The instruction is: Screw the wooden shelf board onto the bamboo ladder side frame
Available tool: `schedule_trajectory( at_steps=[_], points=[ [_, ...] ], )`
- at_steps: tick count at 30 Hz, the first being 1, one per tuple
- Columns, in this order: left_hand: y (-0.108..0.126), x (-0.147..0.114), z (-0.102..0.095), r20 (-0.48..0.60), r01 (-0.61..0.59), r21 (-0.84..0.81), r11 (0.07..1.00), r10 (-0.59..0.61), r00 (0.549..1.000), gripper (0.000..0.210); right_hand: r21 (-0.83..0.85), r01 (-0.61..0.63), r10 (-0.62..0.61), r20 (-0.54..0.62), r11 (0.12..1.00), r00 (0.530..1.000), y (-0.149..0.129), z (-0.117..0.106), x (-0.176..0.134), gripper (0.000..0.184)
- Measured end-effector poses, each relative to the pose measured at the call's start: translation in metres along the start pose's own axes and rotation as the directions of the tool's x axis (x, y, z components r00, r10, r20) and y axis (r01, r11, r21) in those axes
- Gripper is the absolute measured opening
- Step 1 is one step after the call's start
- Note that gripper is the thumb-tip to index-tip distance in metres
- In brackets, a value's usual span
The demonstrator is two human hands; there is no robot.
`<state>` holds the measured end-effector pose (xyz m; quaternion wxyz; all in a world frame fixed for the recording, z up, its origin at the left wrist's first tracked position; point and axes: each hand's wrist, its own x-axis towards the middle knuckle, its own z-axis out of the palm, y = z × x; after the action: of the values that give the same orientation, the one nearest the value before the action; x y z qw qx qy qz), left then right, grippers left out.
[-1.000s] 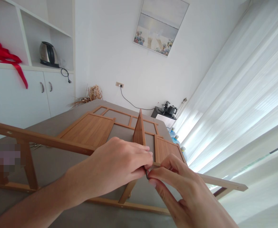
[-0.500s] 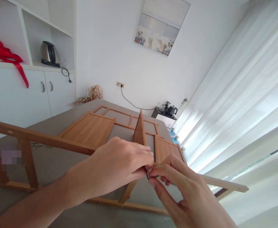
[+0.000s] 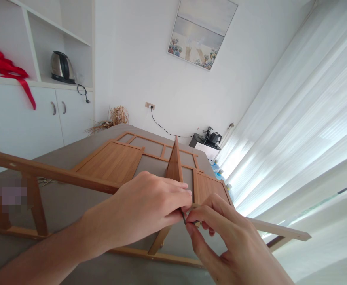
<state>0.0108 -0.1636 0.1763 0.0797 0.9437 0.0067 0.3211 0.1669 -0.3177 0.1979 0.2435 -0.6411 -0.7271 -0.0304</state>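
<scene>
Your right hand (image 3: 232, 239) has thumb and forefinger pinched on a slim dark bent rod (image 3: 183, 217), its bend at your fingertips and its upper end running in under the fingers of your left hand (image 3: 154, 200). That left hand is closed over the upper rail of the wooden frame (image 3: 60, 175), just beside the pinch; the contact under its fingertips is hidden. The rail reaches out to both sides of your grip. Your right hand comes in from the lower right, its other fingers curled loosely; your left forearm slants up from the lower left, back of the hand uppermost, knuckles bent. Beyond the grip, a wooden panel (image 3: 173, 163) stands on edge, with a second panel (image 3: 112, 161) flat to its left, over a grey cover (image 3: 102, 134). Past your right hand stand blue bottles (image 3: 220, 173), too small for any writing to be read. Farthest, a kettle (image 3: 59, 68) sits up to the left of your grip, and a framed picture (image 3: 201, 35) hangs above it.
</scene>
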Motion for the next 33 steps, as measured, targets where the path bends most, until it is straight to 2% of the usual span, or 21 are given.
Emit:
schedule_trajectory(
  at_steps=[22, 33],
  points=[
    [0.0004, 0.0002, -0.0011, 0.021, 0.02, -0.019, 1.0, -0.02, 1.0, 0.013, 0.028, 0.024, -0.023, -0.006, 0.999, 1.0, 0.0031, 0.0001, -0.0007, 0.017],
    [-0.0006, 0.0, 0.0, -0.007, -0.012, 0.02, 1.0, 0.012, 1.0, 0.015, 0.03, 0.015, -0.014, -0.027, 0.999, 1.0, 0.0021, 0.0014, -0.0016, 0.019]
  ],
)
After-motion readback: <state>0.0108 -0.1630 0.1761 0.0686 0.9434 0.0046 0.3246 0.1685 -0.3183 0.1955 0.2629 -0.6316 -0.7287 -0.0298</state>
